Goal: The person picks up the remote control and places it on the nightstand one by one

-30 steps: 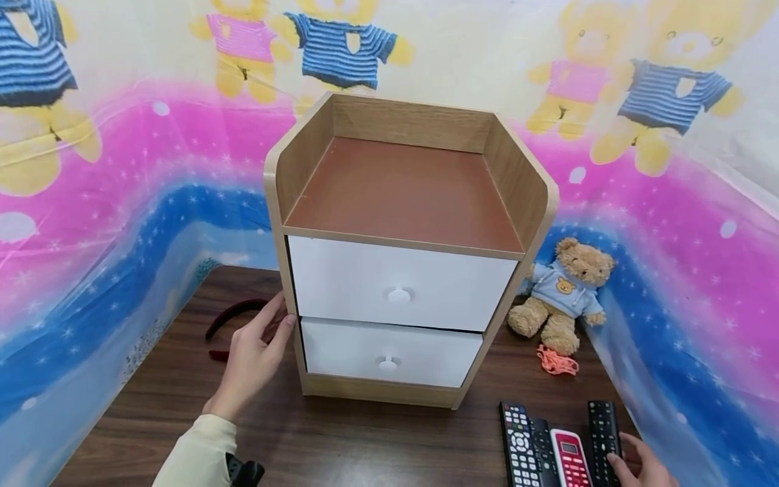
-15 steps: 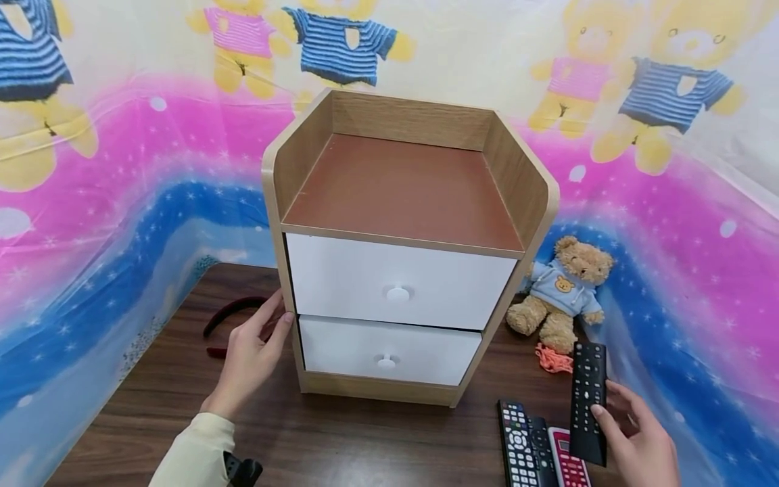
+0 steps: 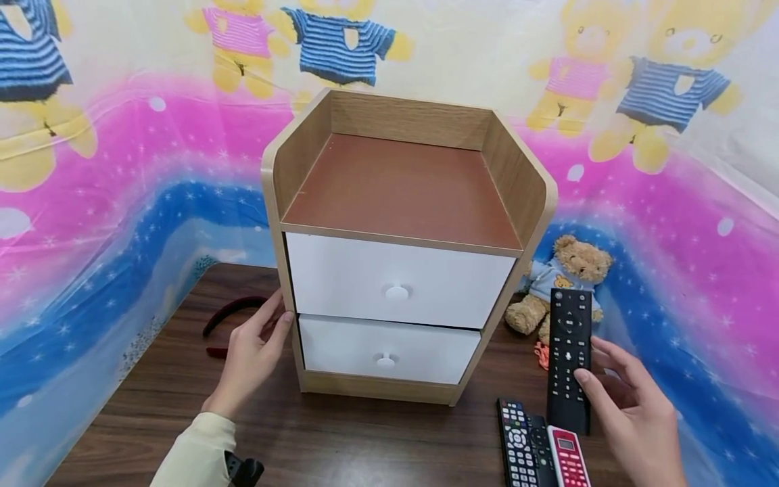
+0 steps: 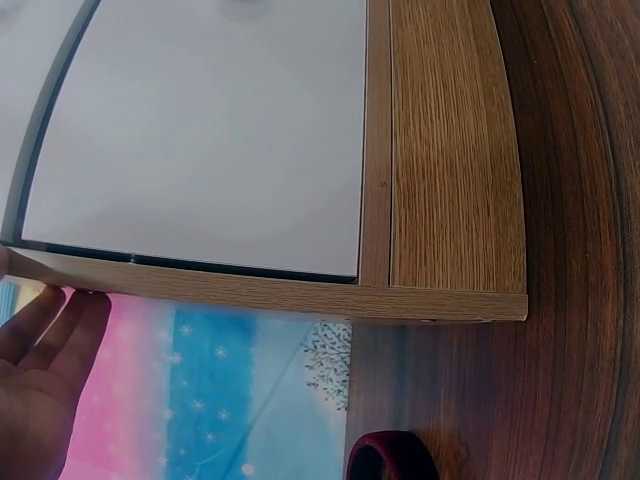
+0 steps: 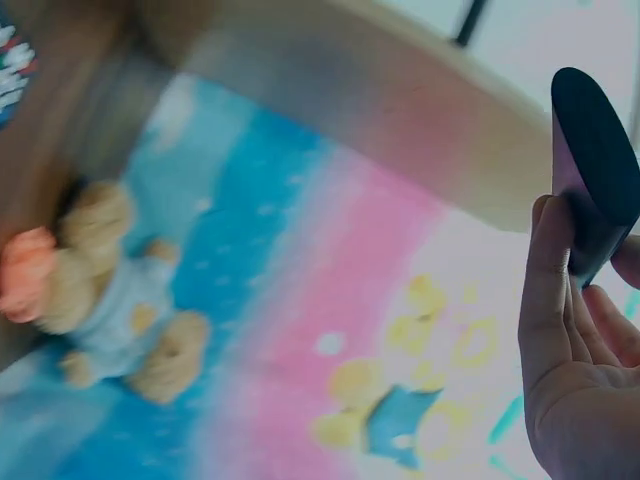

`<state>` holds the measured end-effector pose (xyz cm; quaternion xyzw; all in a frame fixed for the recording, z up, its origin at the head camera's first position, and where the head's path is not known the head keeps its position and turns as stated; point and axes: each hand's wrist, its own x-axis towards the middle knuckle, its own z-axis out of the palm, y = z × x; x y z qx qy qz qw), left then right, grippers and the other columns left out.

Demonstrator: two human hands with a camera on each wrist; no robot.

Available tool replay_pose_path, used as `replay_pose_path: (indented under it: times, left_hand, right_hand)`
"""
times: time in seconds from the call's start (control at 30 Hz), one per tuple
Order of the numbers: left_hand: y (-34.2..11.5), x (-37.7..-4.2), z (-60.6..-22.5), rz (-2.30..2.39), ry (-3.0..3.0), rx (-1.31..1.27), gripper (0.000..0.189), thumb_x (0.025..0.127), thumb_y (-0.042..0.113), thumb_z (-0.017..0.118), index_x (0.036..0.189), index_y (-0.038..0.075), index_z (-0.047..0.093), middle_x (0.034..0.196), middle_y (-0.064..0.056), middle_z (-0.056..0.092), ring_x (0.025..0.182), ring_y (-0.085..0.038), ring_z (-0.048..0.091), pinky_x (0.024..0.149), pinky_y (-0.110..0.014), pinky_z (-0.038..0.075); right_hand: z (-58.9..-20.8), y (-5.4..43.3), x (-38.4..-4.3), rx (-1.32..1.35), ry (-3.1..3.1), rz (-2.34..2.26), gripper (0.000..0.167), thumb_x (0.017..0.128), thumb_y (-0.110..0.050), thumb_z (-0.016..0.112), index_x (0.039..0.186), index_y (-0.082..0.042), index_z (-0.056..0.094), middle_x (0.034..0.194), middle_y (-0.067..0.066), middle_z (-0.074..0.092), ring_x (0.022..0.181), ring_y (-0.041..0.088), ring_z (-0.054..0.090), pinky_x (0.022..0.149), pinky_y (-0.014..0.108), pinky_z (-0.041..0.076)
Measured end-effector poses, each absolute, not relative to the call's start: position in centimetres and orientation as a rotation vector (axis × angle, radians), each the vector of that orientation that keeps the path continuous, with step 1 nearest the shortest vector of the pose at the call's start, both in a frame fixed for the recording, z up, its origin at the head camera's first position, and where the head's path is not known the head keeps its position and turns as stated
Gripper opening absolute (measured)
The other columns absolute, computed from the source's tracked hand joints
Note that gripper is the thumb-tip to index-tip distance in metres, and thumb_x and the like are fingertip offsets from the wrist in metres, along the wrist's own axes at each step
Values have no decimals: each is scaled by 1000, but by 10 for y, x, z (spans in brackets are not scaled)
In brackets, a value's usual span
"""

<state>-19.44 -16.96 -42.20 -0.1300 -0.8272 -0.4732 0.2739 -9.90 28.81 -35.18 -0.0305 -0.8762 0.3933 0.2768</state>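
Observation:
My right hand (image 3: 639, 406) holds a black remote control (image 3: 566, 399) upright above the table, thumb on its button face and fingers along its side and back. In the right wrist view, one end of the remote control (image 5: 595, 150) shows above the fingers of the right hand (image 5: 580, 375). A wooden cabinet with two white drawers (image 3: 398, 270) stands in the middle, both drawers closed. My left hand (image 3: 252, 355) grips its left front edge; in the left wrist view the thumb is at the front edge and the fingers of the hand (image 4: 45, 390) lie against the side.
A black remote with coloured buttons (image 3: 518, 439), another black remote (image 3: 541, 450) and a red-and-white remote (image 3: 569, 456) lie at front right. A teddy bear (image 3: 581, 260) and orange cord (image 3: 541, 354) sit behind. A dark red headband (image 3: 234, 311) lies left of the cabinet.
My right hand has lifted the black remote control off the table beside the other remotes, raising it up and slightly left, in front of the teddy bear. The left hand has stayed on the cabinet.

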Motion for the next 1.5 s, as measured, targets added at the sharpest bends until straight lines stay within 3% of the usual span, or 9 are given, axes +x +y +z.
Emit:
replay_pose_path:
  times: [0.3,0.43,0.53,0.7,0.83,0.9,1.13,1.37,1.5]
  left_hand:
    - [-170,-195,-422,-1281,-2222,-351,47,101,10,58,146,2,48,131,-22,62,109,-31,64,83,-2,41]
    - [-170,-196,-422,-1286,-2225,-350,47,101,10,58,146,2,48,131,-22,62,109,-31,64,83,-2,41]
    - [-170,-196,-422,-1286,-2225,-346,47,101,10,57,147,2,48,131,-22,62,110,-31,64,83,-2,41]
    - [-168,-197,-421,-1284,-2226,-351,47,102,12,57,147,4,47,132,-22,61,110,-32,64,83,-3,41]
    - [-168,-198,-422,-1289,-2225,-350,47,101,11,57,147,3,48,133,-22,61,111,-30,63,84,-3,42]
    - [-168,-198,-422,-1284,-2222,-345,47,101,10,58,146,3,49,132,-22,62,111,-30,64,83,-3,41]
    - [-170,-196,-422,-1280,-2223,-337,48,101,11,58,147,4,47,131,-21,62,109,-31,64,83,-2,41]
    - [-171,-196,-422,-1279,-2230,-332,48,101,11,58,147,4,48,129,-21,63,109,-30,64,83,-2,41]
    - [-172,-196,-421,-1281,-2246,-336,48,101,12,57,148,4,47,130,-21,63,109,-31,64,83,-1,40]
  right_hand:
    - [-304,239,-97,178,-2281,1082,54,88,1,73,136,-20,62,110,-16,67,84,0,67,70,12,52]
    - [-285,220,-105,396,-2236,1112,55,87,4,72,137,-17,61,113,-8,69,85,4,70,70,16,54]
    - [-268,205,-117,544,-2201,1125,53,88,3,72,137,-14,61,114,2,70,86,5,71,69,18,55]
    - [-240,181,-144,628,-2192,1201,45,90,-5,73,133,-16,64,109,6,72,88,7,71,73,20,56]
    - [-223,159,-172,687,-2160,1325,39,91,-8,72,129,-9,65,107,10,72,90,11,70,79,22,56]
    - [-216,147,-185,700,-2164,1371,38,92,-11,72,129,-6,65,107,10,72,93,12,70,81,24,56]
    - [-194,109,-224,572,-2338,1584,39,93,-17,71,129,-7,63,112,12,71,95,20,69,68,33,59]
    - [-181,84,-254,377,-2494,1767,41,93,-20,70,132,-10,60,118,9,69,80,25,74,66,36,59]
    - [-177,72,-268,311,-2568,1775,43,94,-23,70,133,-10,59,119,9,66,83,23,73,68,33,59]
